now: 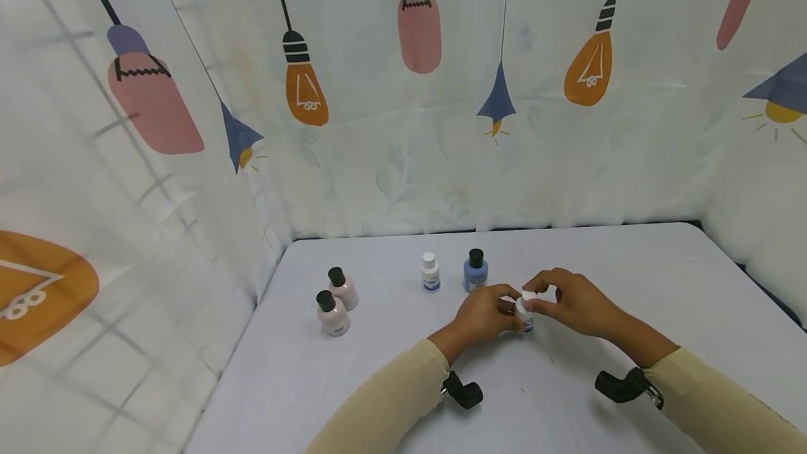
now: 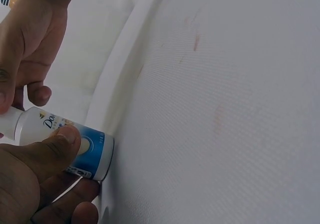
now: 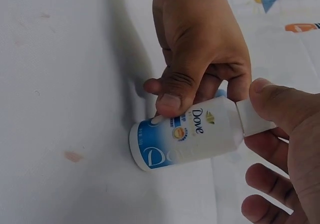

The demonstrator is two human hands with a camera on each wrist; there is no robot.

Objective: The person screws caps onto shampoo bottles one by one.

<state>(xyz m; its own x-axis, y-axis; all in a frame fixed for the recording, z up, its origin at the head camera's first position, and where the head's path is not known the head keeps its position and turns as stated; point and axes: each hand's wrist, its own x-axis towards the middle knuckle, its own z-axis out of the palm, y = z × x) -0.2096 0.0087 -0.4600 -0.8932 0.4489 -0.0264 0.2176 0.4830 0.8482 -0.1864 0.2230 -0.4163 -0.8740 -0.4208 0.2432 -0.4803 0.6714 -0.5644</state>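
A small white Dove bottle point(image 3: 215, 136) with a blue lower label stands upright on the table between my hands. My left hand point(image 1: 482, 317) grips its body, the thumb point(image 2: 64, 136) lying across the label. With thumb and fingers, my right hand point(image 1: 576, 303) pinches the white cap point(image 3: 254, 118), which sits on the bottle's neck. Whether the cap is loose or tight I cannot tell. Just behind my left hand stands a blue bottle point(image 1: 476, 274) with a black cap. A second white bottle point(image 1: 431, 276) is to its left, also capped.
Two pale pink bottles with black caps, one nearer point(image 1: 334, 319) and one farther point(image 1: 345, 292), stand at the table's left side. The white-covered table point(image 1: 630, 265) meets a lamp-patterned cloth wall point(image 1: 378, 160) at the back and sides.
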